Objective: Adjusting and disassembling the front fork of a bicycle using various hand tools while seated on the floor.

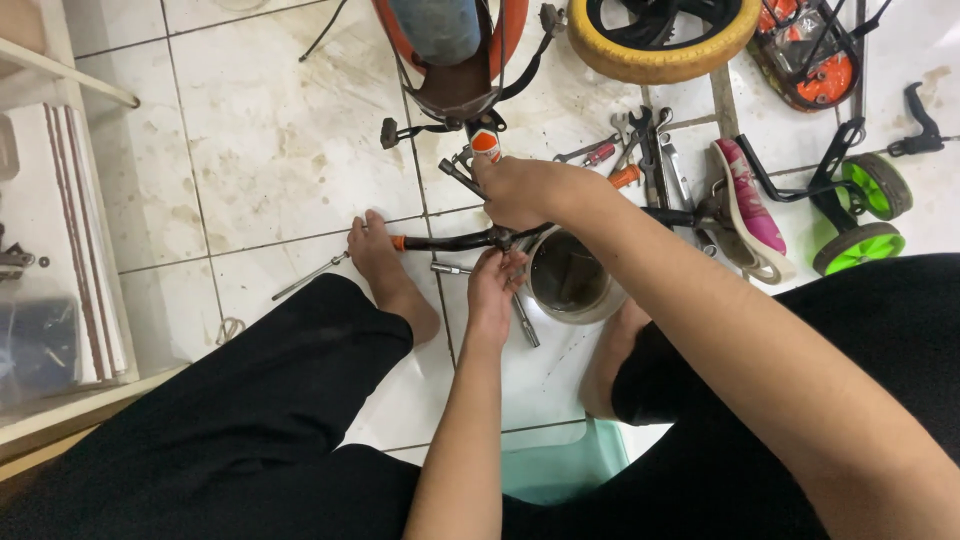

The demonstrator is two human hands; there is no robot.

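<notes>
Person is sitting on the tiled floor, legs apart, a black handlebar lying across in front of them. All positions are noted relative to this handlebar.

Left hand is coming up from just below the bar's middle, fingers closing around the clamp area there; grasping the bar. Right hand is sitting just above the same spot, clenched around a small tool whose metal end is sticking out to the left; tool type cannot be told.

Left bare foot is touching the bar's orange-tipped left end. A round metal bowl is standing just right of the clamp, under the right forearm. A T-handle socket wrench is lying just below the bar. Spanners are lying loose beyond the bar, upper right. A yellow-tyred wheel is resting far above, and green training wheels are lying well off to the right.
</notes>
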